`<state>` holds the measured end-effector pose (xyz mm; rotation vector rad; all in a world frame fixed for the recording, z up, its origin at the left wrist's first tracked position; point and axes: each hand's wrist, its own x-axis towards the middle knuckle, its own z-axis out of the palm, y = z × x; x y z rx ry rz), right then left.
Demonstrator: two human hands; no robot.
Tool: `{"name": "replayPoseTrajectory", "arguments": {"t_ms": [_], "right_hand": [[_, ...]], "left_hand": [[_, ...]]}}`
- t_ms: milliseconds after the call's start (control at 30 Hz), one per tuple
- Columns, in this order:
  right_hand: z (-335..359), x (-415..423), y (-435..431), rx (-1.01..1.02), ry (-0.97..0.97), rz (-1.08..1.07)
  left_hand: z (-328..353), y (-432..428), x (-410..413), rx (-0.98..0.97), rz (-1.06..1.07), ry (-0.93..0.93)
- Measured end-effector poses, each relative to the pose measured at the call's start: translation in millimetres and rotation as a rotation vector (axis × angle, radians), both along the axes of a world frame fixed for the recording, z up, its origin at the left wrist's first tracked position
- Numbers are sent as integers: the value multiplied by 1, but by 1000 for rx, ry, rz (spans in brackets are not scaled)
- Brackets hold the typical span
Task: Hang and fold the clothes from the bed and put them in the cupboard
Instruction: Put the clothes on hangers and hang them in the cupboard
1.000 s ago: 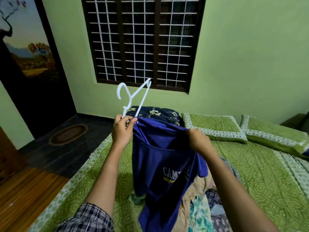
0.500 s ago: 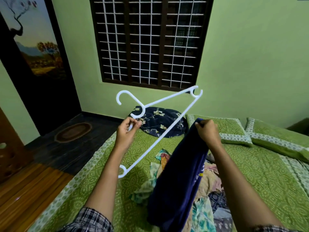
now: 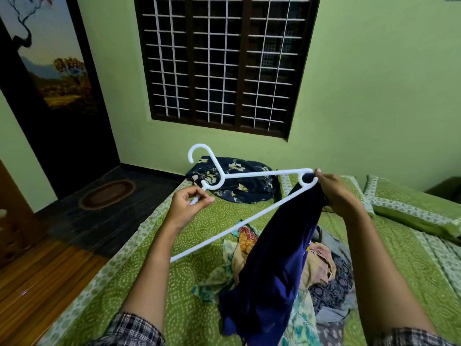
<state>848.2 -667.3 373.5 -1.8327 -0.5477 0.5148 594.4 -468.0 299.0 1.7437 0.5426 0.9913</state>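
A white plastic hanger (image 3: pixel 259 174) is held up over the bed, its hook pointing up and left. My left hand (image 3: pixel 188 205) pinches the hanger's left arm just below the hook. My right hand (image 3: pixel 335 194) grips the top of a dark blue T-shirt (image 3: pixel 277 265) right at the hanger's right end. The shirt hangs down in a bunched column over a pile of mixed clothes (image 3: pixel 321 270) lying on the green bedspread (image 3: pixel 174 283).
A dark floral pillow (image 3: pixel 239 181) lies at the head of the bed, with two green pillows (image 3: pixel 409 208) to its right. A barred window is on the green wall. Left of the bed are a wooden floor, an oval mat (image 3: pixel 107 194) and a dark door.
The hanger came free of the shirt and swung out flat. My right hand has lifted the shirt's top up to the hanger's right end. My left hand kept its hold.
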Motion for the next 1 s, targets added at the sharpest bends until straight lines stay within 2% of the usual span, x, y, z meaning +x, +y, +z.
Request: {"name": "replayPoseTrajectory", "arguments": {"t_ms": [133,300,400,567,667,767,867,933,1000], "right_hand": [[6,0,-5,-26,-38,27],[5,-20,16,-465,-620,235],[-7,-43,37,-584,-772,242],[-18,-92,60,-540,-960,277],[-16,-98,60,-423,-1001,307],[-8,-95,53,-329,-999,377],[0,-93,53,-135,-1069,277],[0,-90,57,-181,-1140,231],[-5,-90,63,-313,-1159,280]], "left_hand": [[2,0,-5,37,-45,59],[-3,-12,10,67,-12,168],[-8,-27,23,32,41,213],[-13,-48,44,100,78,206],[-13,-48,42,11,121,44],[-12,-41,36,13,128,-28],[-8,-36,34,19,107,-66],[-4,-38,34,37,48,-82],[-1,-42,34,58,6,-99]]}}
